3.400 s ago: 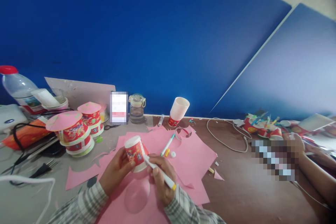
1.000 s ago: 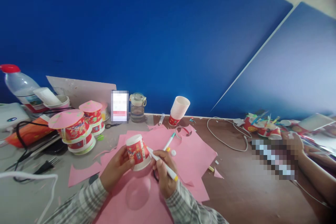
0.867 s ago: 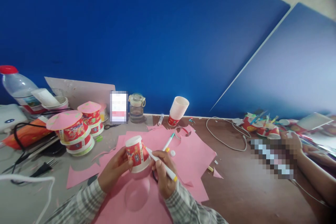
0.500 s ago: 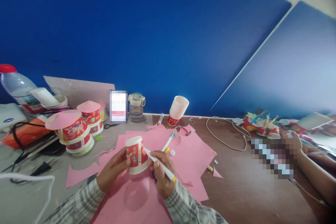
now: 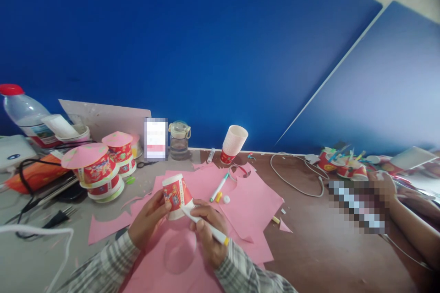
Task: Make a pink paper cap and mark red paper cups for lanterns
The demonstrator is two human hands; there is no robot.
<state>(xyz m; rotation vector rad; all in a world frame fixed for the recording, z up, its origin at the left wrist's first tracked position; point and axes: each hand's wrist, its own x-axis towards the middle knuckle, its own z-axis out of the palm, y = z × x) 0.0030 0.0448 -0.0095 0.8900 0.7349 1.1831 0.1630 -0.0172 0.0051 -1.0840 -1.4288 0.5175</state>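
My left hand [image 5: 147, 219] grips an upside-down red printed paper cup [image 5: 175, 194] held above the pink paper sheets [image 5: 252, 203]. My right hand [image 5: 208, 229] is closed round a white marker with a yellow end [image 5: 206, 228], whose tip touches the cup near its white rim. A circular hole [image 5: 179, 254] is cut in the pink sheet just below my hands. A second marker with a green tip [image 5: 219, 187] and loose caps [image 5: 226, 199] lie on the paper beyond my right hand.
Finished cup stacks with pink cone tops [image 5: 92, 169] stand at left, near a water bottle [image 5: 24, 116], cables and a plug [image 5: 57, 219]. A jar [image 5: 179, 139] and stacked cups [image 5: 233, 143] sit by the blue wall. Another person's hand [image 5: 387, 190] works at right.
The cup has been turned and lifted slightly in my left hand. My right hand and marker have dropped lower, and the tip now meets the cup nearer its rim.
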